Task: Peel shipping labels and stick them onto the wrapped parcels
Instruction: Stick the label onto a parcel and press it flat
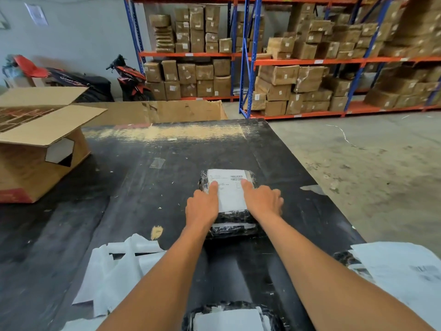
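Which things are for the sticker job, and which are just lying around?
For the job: black wrapped parcel, white paper shipping label on it, left hand, right hand.
Lying about: open brown cardboard box, red-and-black motorbike, blue-and-orange shelf racks.

I count two grips: left grip (202, 206), right grip (262, 201). Two paper heaps: left heap (114, 271), right heap (401, 275). Wrapped parcels, two sure: middle parcel (233, 217), near parcel (188, 318); maybe a third under the right heap. One printed label (229, 194). One open box (35, 163) on the bench (143, 187). Two scooters: red scooter (130, 80), black scooter (78, 84).
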The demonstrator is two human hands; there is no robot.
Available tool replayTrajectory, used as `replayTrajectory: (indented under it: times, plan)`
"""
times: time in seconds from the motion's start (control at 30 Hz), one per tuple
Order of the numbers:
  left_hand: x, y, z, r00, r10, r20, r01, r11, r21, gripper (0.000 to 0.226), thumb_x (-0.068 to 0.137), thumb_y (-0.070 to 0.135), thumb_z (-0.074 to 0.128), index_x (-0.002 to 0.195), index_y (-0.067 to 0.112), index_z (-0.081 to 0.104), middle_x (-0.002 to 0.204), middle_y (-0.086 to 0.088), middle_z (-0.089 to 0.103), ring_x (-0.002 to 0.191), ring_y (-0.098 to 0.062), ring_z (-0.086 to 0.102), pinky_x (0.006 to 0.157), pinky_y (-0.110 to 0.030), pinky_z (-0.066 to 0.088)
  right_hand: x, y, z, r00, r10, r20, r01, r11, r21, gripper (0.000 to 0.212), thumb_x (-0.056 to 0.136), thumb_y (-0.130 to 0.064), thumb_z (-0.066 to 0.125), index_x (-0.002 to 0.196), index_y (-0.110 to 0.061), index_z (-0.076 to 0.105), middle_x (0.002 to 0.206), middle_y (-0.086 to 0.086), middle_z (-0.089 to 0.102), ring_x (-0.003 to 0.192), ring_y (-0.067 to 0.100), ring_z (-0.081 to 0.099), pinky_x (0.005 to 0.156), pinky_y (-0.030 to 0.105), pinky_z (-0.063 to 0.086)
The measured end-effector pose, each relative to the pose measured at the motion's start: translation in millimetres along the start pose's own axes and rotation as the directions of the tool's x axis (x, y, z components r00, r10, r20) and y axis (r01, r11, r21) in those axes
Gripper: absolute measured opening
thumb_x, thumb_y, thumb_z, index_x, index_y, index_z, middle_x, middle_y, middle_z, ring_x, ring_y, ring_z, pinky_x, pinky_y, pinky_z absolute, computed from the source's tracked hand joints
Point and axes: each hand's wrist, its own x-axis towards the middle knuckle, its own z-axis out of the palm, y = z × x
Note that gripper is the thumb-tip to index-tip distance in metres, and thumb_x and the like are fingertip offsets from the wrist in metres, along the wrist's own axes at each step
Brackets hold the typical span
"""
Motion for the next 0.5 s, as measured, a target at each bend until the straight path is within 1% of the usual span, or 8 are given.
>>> replayTrajectory:
  times: [0.07, 0.17, 0.23, 0.27, 0.33, 0.4, 0.47, 0.5]
  plan:
    - [2.4, -2.7, 0.2, 0.999, 0.043, -0.003, -0.043, 0.998, -0.052, 0.071, 0.099, 0.058, 0.028, 0.137, -0.001, 0.045, 0.139, -0.023, 0.050, 0.126, -0.038, 0.047, 0.098, -0.043, 0.038, 1.2, 1.2, 2.7, 1.000, 0.026, 0.011, -0.027, 0.999, 0.028, 0.075, 0.096, -0.066, 0.033, 0.135, -0.006, 0.054, 0.142, 0.021, 0.046, 0.128, 0.038, 0.044, 0.103, 0.047, 0.038]
    - [2.4, -4.3, 1.4, 0.997, 0.075, -0.037, -0.078, 0.993, -0.091, 0.063, 0.102, 0.052, 0.032, 0.132, -0.001, 0.049, 0.134, -0.022, 0.054, 0.122, -0.038, 0.050, 0.093, -0.041, 0.039, 1.3, 2.1, 1.2, 1.000, -0.009, 0.015, 0.009, 1.000, 0.027, 0.070, 0.099, -0.062, 0.033, 0.131, -0.004, 0.055, 0.134, 0.018, 0.058, 0.120, 0.037, 0.054, 0.095, 0.041, 0.043]
    - [1.2, -4.7, 2.4, 0.995, 0.088, -0.052, -0.093, 0.990, -0.108, 0.058, 0.102, 0.049, 0.033, 0.128, 0.000, 0.050, 0.131, -0.021, 0.056, 0.118, -0.037, 0.053, 0.086, -0.038, 0.039, 0.6, 3.6, 0.4, 1.000, -0.027, -0.002, 0.027, 0.999, 0.024, 0.067, 0.100, -0.059, 0.033, 0.130, -0.004, 0.055, 0.132, 0.018, 0.059, 0.119, 0.036, 0.056, 0.092, 0.040, 0.043]
    - [0.1, -5.1, 2.7, 0.993, 0.100, -0.061, -0.107, 0.987, -0.119, 0.056, 0.102, 0.048, 0.033, 0.127, 0.000, 0.050, 0.129, -0.019, 0.057, 0.116, -0.036, 0.054, 0.086, -0.038, 0.039, -0.8, 4.8, 1.1, 0.999, -0.029, -0.016, 0.030, 0.999, 0.033, 0.065, 0.100, -0.058, 0.033, 0.129, -0.004, 0.055, 0.131, 0.018, 0.059, 0.119, 0.036, 0.055, 0.091, 0.040, 0.043]
    - [-2.3, -6.6, 4.5, 0.987, 0.134, -0.092, -0.147, 0.978, -0.151, 0.051, 0.103, 0.046, 0.035, 0.123, 0.003, 0.051, 0.125, -0.016, 0.059, 0.112, -0.033, 0.056, 0.089, -0.039, 0.043, -5.7, 6.7, 2.9, 0.997, -0.044, -0.061, 0.048, 0.997, 0.063, 0.061, 0.100, -0.057, 0.036, 0.127, -0.006, 0.055, 0.129, 0.017, 0.060, 0.118, 0.036, 0.055, 0.090, 0.040, 0.043]
    - [-5.2, -7.8, 5.7, 0.977, 0.173, -0.126, -0.195, 0.962, -0.190, 0.039, 0.103, 0.044, 0.038, 0.113, 0.009, 0.052, 0.119, -0.011, 0.061, 0.106, -0.028, 0.057, 0.090, -0.041, 0.046, -9.5, 9.7, 5.4, 0.993, -0.065, -0.097, 0.076, 0.990, 0.115, 0.057, 0.099, -0.057, 0.038, 0.124, -0.009, 0.058, 0.126, 0.015, 0.063, 0.116, 0.036, 0.056, 0.091, 0.041, 0.043]
    - [-8.1, -8.0, 5.7, 0.972, 0.198, -0.129, -0.224, 0.946, -0.236, 0.026, 0.103, 0.040, 0.040, 0.105, 0.015, 0.049, 0.114, -0.006, 0.061, 0.099, -0.024, 0.056, 0.086, -0.039, 0.046, -11.8, 11.7, 5.1, 0.992, -0.088, -0.094, 0.103, 0.980, 0.168, 0.052, 0.099, -0.055, 0.040, 0.122, -0.012, 0.058, 0.123, 0.013, 0.064, 0.115, 0.036, 0.056, 0.091, 0.041, 0.043]
    - [-9.4, -8.1, 4.9, 0.969, 0.211, -0.126, -0.237, 0.939, -0.250, 0.023, 0.103, 0.038, 0.040, 0.104, 0.016, 0.047, 0.112, -0.004, 0.059, 0.097, -0.022, 0.055, 0.084, -0.037, 0.045, -12.9, 11.8, 4.1, 0.992, -0.092, -0.084, 0.107, 0.976, 0.191, 0.050, 0.100, -0.054, 0.040, 0.124, -0.014, 0.057, 0.124, 0.012, 0.063, 0.117, 0.036, 0.056, 0.090, 0.041, 0.042]
